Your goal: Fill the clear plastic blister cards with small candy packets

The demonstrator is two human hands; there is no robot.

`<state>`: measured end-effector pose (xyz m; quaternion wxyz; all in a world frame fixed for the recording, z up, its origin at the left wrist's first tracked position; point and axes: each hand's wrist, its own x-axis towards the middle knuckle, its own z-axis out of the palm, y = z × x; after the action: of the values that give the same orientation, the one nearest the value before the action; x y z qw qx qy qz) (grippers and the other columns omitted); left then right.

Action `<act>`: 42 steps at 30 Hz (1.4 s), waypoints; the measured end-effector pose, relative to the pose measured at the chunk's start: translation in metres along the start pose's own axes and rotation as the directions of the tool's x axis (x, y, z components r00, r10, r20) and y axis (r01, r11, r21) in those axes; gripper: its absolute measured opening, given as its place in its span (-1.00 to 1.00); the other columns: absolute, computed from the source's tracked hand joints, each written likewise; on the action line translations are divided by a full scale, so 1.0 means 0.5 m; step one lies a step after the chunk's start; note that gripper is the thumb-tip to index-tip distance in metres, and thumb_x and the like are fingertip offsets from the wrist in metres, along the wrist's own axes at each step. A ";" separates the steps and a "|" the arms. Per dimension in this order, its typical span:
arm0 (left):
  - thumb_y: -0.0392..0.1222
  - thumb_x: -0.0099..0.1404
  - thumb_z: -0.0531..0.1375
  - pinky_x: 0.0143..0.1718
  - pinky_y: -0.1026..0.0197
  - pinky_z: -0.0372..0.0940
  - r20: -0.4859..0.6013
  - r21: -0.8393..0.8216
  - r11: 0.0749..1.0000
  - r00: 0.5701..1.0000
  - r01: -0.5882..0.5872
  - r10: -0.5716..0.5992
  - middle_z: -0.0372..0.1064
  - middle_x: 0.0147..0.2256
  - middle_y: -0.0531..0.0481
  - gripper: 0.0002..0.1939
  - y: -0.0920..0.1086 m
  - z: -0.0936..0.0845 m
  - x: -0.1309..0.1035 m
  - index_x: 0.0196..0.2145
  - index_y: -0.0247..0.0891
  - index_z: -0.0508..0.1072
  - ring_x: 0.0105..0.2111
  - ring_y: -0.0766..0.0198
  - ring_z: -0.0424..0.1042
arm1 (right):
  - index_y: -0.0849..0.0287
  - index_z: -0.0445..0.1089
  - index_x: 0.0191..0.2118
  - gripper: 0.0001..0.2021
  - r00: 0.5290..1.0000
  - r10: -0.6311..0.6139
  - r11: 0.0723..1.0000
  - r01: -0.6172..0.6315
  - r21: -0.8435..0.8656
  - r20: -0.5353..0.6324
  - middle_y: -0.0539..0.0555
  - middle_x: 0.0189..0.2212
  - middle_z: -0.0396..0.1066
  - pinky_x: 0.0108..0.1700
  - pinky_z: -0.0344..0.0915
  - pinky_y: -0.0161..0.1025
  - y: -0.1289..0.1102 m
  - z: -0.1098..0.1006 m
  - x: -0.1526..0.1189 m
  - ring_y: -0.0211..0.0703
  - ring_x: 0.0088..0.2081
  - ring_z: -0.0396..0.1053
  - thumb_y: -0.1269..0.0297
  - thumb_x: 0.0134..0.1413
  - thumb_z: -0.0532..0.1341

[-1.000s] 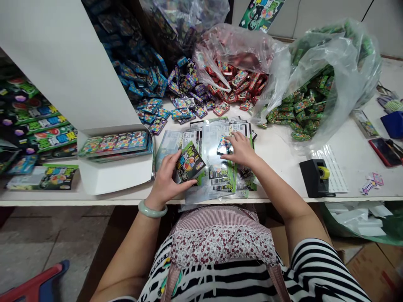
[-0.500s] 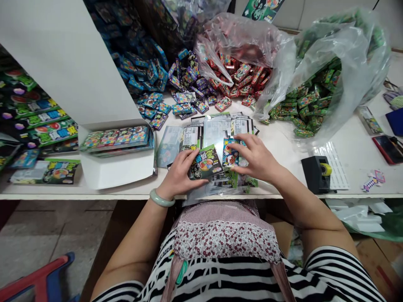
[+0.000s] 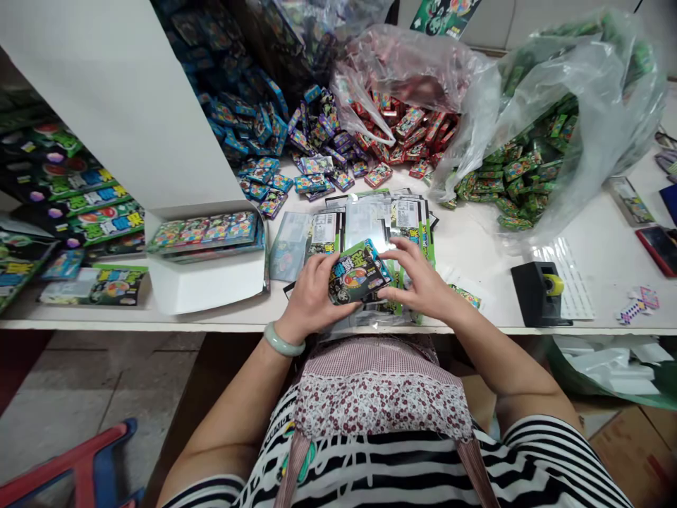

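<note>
My left hand [image 3: 309,293] grips a green and black printed pouch [image 3: 355,274] above the front edge of the white table [image 3: 476,247]. My right hand [image 3: 417,279] meets the pouch at its right end, where a small blue packet [image 3: 376,255] sits against the pouch's opening under my fingertips. Beneath both hands lies a spread of flat clear and green pouches [image 3: 370,219]. A pale green bangle [image 3: 283,343] circles my left wrist.
An open white box [image 3: 209,279] with rows of packets stands at left. Heaps of blue packets [image 3: 259,134], red packets [image 3: 407,134] in a clear bag and green packets [image 3: 529,176] in another bag line the back. A black tape dispenser [image 3: 539,293] and a phone [image 3: 659,250] are at right.
My right hand lifted a small blue packet off the spread and brought it left to the pouch. My left hand moved the pouch right and tilted it toward the right hand.
</note>
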<state>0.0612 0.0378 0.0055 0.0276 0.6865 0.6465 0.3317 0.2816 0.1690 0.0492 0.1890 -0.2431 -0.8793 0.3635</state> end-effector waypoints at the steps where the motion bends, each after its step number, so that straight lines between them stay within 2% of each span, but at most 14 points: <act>1: 0.12 0.05 0.41 0.08 -0.22 0.34 -0.038 0.007 1.000 0.999 0.011 -0.010 0.25 0.05 -0.29 -0.01 0.009 0.005 0.001 0.30 -0.25 0.09 0.07 -0.15 0.32 | -0.05 0.26 0.17 -0.42 0.999 0.047 0.997 -0.047 0.060 -0.006 0.22 0.28 0.09 0.26 0.25 0.25 -0.004 0.008 -0.005 0.21 0.34 0.07 -0.10 0.08 0.33; 3: 0.09 0.03 0.44 0.10 -0.23 0.33 -0.105 0.006 1.000 0.994 0.029 -0.028 0.26 0.04 -0.28 -0.01 0.031 0.014 0.004 0.28 -0.25 0.09 0.08 -0.14 0.32 | -0.05 0.26 0.16 -0.48 0.994 0.110 0.973 -0.105 0.203 -0.016 0.19 0.22 0.17 0.09 0.43 0.10 -0.009 0.019 -0.010 0.12 0.24 0.23 -0.01 0.13 0.30; 5: 0.10 0.00 0.46 0.15 -0.26 0.29 -0.141 -0.047 0.997 0.988 0.063 -0.069 0.25 0.06 -0.28 -0.01 0.052 0.021 0.009 0.25 -0.26 0.10 0.11 -0.15 0.30 | -0.02 0.29 0.13 -0.55 0.988 0.149 0.940 -0.127 0.316 -0.046 0.15 0.11 0.29 -0.09 0.50 -0.06 -0.009 0.021 -0.006 -0.02 0.04 0.38 0.08 0.14 0.28; 7: 0.12 0.05 0.44 0.16 -0.23 0.29 -0.106 -0.187 0.974 0.983 0.131 -0.152 0.26 0.08 -0.26 -0.09 0.069 0.025 0.013 0.21 -0.23 0.13 0.12 -0.11 0.33 | 0.00 0.34 0.07 -0.64 0.983 0.157 0.932 -0.116 0.344 -0.093 0.09 -0.02 0.37 -0.20 0.48 -0.16 -0.006 0.009 0.002 -0.13 -0.12 0.42 0.14 0.16 0.25; 8: 0.12 0.13 0.39 0.14 -0.19 0.32 -0.067 -0.297 0.939 0.978 0.171 -0.199 0.28 0.08 -0.23 -0.20 0.076 0.027 0.014 0.18 -0.20 0.15 0.10 -0.06 0.37 | 0.01 0.37 0.05 -0.68 0.983 0.144 0.941 -0.102 0.324 -0.110 0.07 -0.07 0.38 -0.22 0.46 -0.19 -0.004 -0.001 0.007 -0.16 -0.16 0.41 0.16 0.18 0.23; 10: 0.04 0.31 0.26 0.06 -0.05 0.40 0.020 -0.543 0.805 0.962 0.240 -0.273 0.35 0.03 -0.16 -0.46 0.083 0.035 0.012 0.14 -0.15 0.18 0.02 0.08 0.45 | 0.01 0.40 0.04 -0.70 0.991 0.087 0.968 -0.060 0.243 -0.103 0.07 -0.11 0.39 -0.24 0.44 -0.20 -0.004 -0.021 0.013 -0.17 -0.16 0.41 0.21 0.20 0.21; 12: -0.05 0.40 0.18 -0.01 0.06 0.44 0.079 -0.717 0.638 0.942 0.282 -0.327 0.40 -0.02 -0.12 -0.60 0.086 0.046 0.002 0.12 -0.12 0.19 -0.04 0.18 0.50 | 0.02 0.41 0.04 -0.71 0.997 0.022 0.993 -0.013 0.121 -0.073 0.09 -0.10 0.38 -0.16 0.45 -0.14 -0.007 -0.032 0.013 -0.11 -0.09 0.40 0.23 0.21 0.21; 14: -0.09 0.37 0.21 -0.07 0.10 0.47 0.110 -0.785 0.533 0.917 0.316 -0.382 0.42 -0.04 -0.10 -0.57 0.085 0.058 -0.014 0.13 -0.10 0.19 -0.09 0.21 0.52 | 0.03 0.44 0.00 -0.74 0.996 -0.031 0.999 0.027 -0.041 -0.088 0.14 -0.02 0.36 0.01 0.40 0.01 -0.013 -0.026 0.009 0.01 0.04 0.36 0.19 0.20 0.25; 17: -0.10 0.32 0.27 -0.12 0.12 0.49 0.162 -0.807 0.463 0.891 0.367 -0.425 0.42 -0.05 -0.09 -0.46 0.078 0.065 -0.043 0.18 -0.08 0.17 -0.16 0.24 0.54 | 0.04 0.47 -0.04 -0.74 0.985 -0.110 0.958 0.069 -0.278 -0.136 0.18 0.02 0.38 0.13 0.27 0.15 -0.021 0.004 0.002 0.13 0.09 0.31 0.11 0.19 0.29; 21: -0.09 0.30 0.29 -0.10 0.12 0.48 0.176 -0.785 0.481 0.885 0.391 -0.432 0.43 -0.05 -0.10 -0.31 0.061 0.052 -0.064 0.29 -0.04 0.12 -0.14 0.23 0.51 | 0.06 0.47 -0.06 -0.77 0.976 -0.202 0.910 0.155 -0.384 -0.085 0.12 -0.15 0.50 -0.02 0.27 0.04 -0.025 0.035 0.005 0.05 -0.10 0.39 0.11 0.24 0.25; 24: -0.08 0.30 0.28 -0.05 0.09 0.46 0.170 -0.767 0.506 0.885 0.394 -0.433 0.42 -0.02 -0.12 -0.34 0.049 0.041 -0.068 0.29 -0.03 0.18 -0.08 0.20 0.47 | 0.09 0.48 -0.09 -0.81 0.969 -0.244 0.895 0.210 -0.392 -0.037 0.10 -0.17 0.53 -0.05 0.25 -0.01 -0.027 0.038 0.014 0.02 -0.13 0.41 0.15 0.26 0.24; 36: -0.15 0.27 0.32 -0.07 0.14 0.51 0.223 -0.811 0.464 0.922 0.356 -0.317 0.39 0.11 -0.10 -0.43 0.025 0.033 -0.072 0.21 0.00 0.32 -0.14 0.28 0.53 | 0.05 0.45 -0.07 -0.79 0.968 -0.217 0.913 0.247 -0.326 0.125 0.08 -0.15 0.52 -0.04 0.21 -0.01 -0.034 0.040 0.021 0.01 -0.11 0.40 0.12 0.31 0.16; 38: -0.15 0.27 0.32 -0.07 0.15 0.52 0.220 -0.814 0.465 0.926 0.348 -0.308 0.42 0.08 -0.09 -0.45 0.023 0.028 -0.068 0.19 -0.01 0.32 -0.13 0.26 0.54 | 0.05 0.45 -0.05 -0.78 0.970 -0.214 0.912 0.240 -0.333 0.114 0.10 -0.13 0.51 -0.04 0.23 -0.01 -0.035 0.048 0.015 0.02 -0.10 0.39 0.12 0.31 0.16; 42: -0.15 0.29 0.30 -0.08 0.14 0.53 0.237 -0.821 0.459 0.934 0.339 -0.266 0.47 -0.02 -0.09 -0.48 0.019 0.007 -0.053 0.18 -0.05 0.30 -0.13 0.21 0.56 | 0.03 0.38 0.10 -0.69 0.987 -0.159 0.938 0.149 -0.313 -0.004 0.14 -0.04 0.46 0.01 0.26 0.00 -0.037 0.061 0.000 0.06 0.00 0.34 0.14 0.31 0.15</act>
<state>0.0728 0.0136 -0.0036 0.4423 0.4702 0.5101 0.5685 0.2605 0.1408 0.0425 0.1891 -0.2057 -0.9390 0.2005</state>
